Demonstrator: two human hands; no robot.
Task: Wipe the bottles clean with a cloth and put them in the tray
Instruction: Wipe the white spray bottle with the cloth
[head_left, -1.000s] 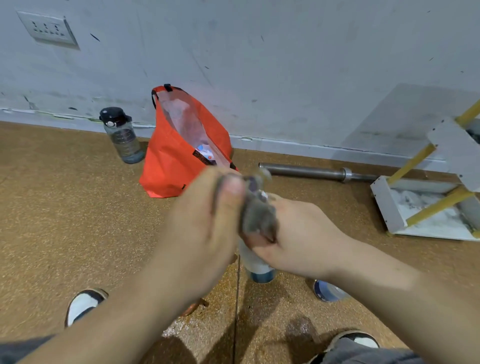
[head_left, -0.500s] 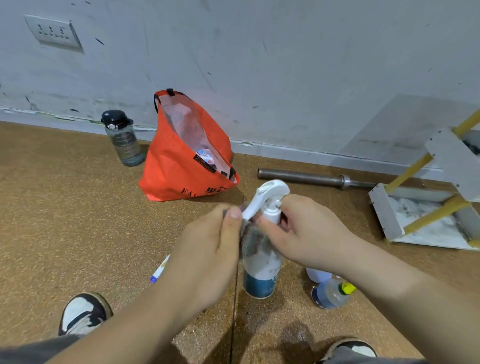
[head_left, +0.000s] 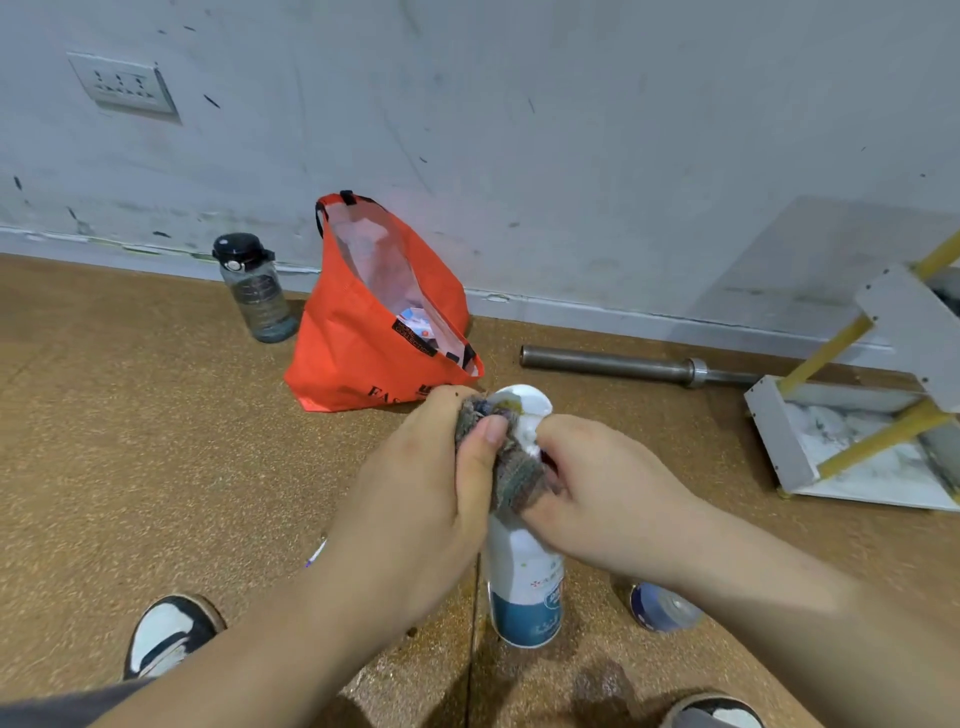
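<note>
Held up above the speckled brown cork floor (head_left: 130, 441) in the near centre, a white spray bottle with a blue base band (head_left: 524, 587) has its trigger head wrapped in a grey-brown fuzzy cloth (head_left: 511, 475). The left hand (head_left: 415, 514) pinches the cloth between thumb and curled fingers, while the right hand (head_left: 608, 499) closes around the bottle's neck. A white tray with yellow rods (head_left: 852, 447) lies far right by the wall.

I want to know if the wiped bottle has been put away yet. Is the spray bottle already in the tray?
No: the spray bottle is held between both hands over the floor, with the cloth wrapped around its neck.
</note>
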